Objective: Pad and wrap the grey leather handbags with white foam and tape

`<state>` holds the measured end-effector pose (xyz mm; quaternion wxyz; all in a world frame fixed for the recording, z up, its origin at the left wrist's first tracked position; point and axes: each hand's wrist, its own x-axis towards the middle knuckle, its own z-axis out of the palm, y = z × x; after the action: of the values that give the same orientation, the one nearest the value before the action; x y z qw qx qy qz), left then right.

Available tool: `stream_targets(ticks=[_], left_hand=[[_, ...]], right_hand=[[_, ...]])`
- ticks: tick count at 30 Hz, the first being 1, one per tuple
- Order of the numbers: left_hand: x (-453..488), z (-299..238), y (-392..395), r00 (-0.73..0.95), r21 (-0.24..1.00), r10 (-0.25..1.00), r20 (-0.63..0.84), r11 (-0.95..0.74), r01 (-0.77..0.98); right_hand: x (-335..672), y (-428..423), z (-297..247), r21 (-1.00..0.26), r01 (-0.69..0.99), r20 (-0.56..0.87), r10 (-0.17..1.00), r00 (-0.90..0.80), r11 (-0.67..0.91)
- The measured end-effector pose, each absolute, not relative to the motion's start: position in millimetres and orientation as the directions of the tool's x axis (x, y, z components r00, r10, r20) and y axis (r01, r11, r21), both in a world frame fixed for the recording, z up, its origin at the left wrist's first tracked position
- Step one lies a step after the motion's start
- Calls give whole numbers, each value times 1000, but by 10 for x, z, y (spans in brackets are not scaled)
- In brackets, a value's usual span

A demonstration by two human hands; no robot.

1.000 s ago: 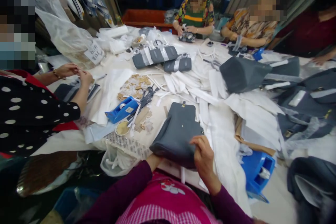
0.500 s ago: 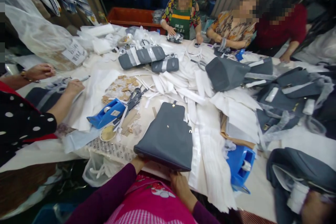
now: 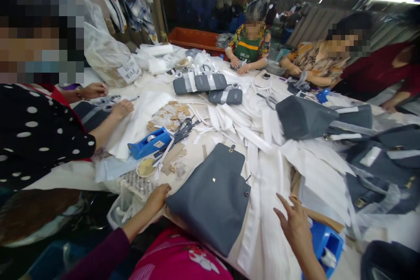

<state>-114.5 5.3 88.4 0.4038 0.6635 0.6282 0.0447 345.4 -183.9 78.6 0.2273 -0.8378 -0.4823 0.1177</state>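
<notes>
A grey leather handbag (image 3: 213, 197) lies flat at the near edge of the table, its gold clasp pointing away from me. My left hand (image 3: 158, 197) grips the bag's left side at the table edge, fingers curled over it. My right hand (image 3: 295, 223) hovers to the right of the bag, fingers spread and holding nothing, above the white paper strips (image 3: 262, 175) and close to a blue tape dispenser (image 3: 323, 245).
Another blue tape dispenser (image 3: 150, 143), scissors (image 3: 183, 129), brown tags (image 3: 169, 113) and a small round dish (image 3: 146, 167) lie left of the bag. More grey bags (image 3: 303, 116) and wrapped grey pieces (image 3: 200, 82) cover the table. Several other people work around it, one in a polka-dot sleeve (image 3: 39, 135) at my left.
The bag has been pulled nearer and now overhangs the table edge. My right hand let go of its bottom edge and moved out to the right, open. My left hand shifted onto its left side.
</notes>
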Motion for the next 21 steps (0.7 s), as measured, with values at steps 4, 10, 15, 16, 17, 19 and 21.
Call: stream_targets(ticks=[4, 10, 15, 16, 17, 19, 21], left_hand=[[-999, 965, 196, 213, 756, 815, -539, 357, 549], [-775, 1148, 125, 416, 811, 706, -573, 415, 413], [-809, 1098, 162, 335, 806, 755, -563, 415, 422], [-815, 1070, 179, 327, 804, 758, -564, 413, 428], [-816, 1044, 194, 328, 803, 759, -563, 408, 434], [-809, 1006, 218, 344, 805, 754, -560, 396, 443], [-795, 987, 234, 347, 800, 748, -566, 395, 452]], right_hand=[[2759, -1587, 609, -791, 7, -496, 648, 577, -612], [1966, -1263, 494, -652, -566, -728, 625, 282, -504], [2166, -985, 444, -805, -440, -552, 775, 309, -398], [2224, -963, 407, -838, -355, -523, 797, 302, -416], [2274, -944, 364, -861, -261, -502, 812, 298, -436], [2359, -890, 268, -887, -112, -460, 833, 307, -449], [2445, -777, 174, -905, 11, -395, 851, 346, -424]])
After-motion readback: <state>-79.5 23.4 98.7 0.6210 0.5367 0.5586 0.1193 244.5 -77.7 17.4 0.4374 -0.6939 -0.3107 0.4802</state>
